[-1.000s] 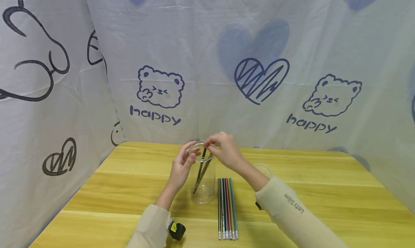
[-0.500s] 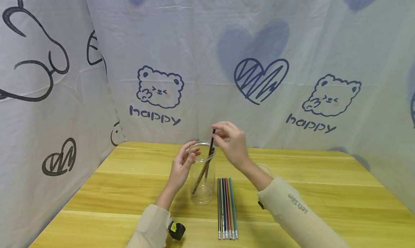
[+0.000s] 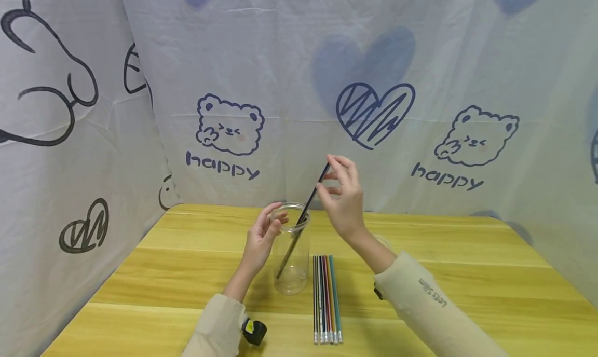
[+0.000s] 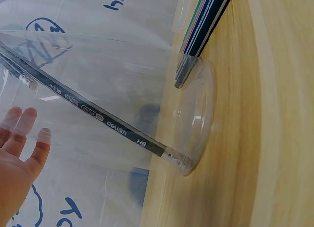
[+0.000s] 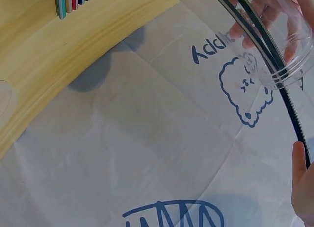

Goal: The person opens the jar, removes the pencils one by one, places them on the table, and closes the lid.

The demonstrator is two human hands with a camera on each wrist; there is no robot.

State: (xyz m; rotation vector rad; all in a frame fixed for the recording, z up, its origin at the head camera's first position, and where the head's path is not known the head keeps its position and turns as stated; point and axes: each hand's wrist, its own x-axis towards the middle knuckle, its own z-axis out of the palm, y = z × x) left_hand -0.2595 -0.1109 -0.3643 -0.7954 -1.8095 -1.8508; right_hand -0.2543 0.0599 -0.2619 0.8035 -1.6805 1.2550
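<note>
A clear plastic jar (image 3: 290, 283) stands upright on the table. My left hand (image 3: 259, 240) grips it near the rim, thumb and fingers curled round the side. Above and right of the mouth, my right hand (image 3: 344, 198) pinches a dark pencil (image 3: 314, 192) by its upper part. That pencil slants down through the mouth; its eraser end (image 4: 28, 83) is high inside the jar in the left wrist view. A second dark pencil (image 4: 117, 127), marked HB, leans inside with its eraser end at the jar's bottom. My right fingertips are mostly out of the right wrist view.
Several pencils (image 3: 327, 300) of different colours lie in a tidy row right of the jar, eraser ends toward me. A clear round lid (image 3: 383, 241) lies behind my right forearm. A printed cloth (image 3: 299, 154) hangs at the wooden table's far edge.
My right hand has risen and moved right, drawing one pencil partway up out of the jar and tilting it. The left hand and jar have stayed in place.
</note>
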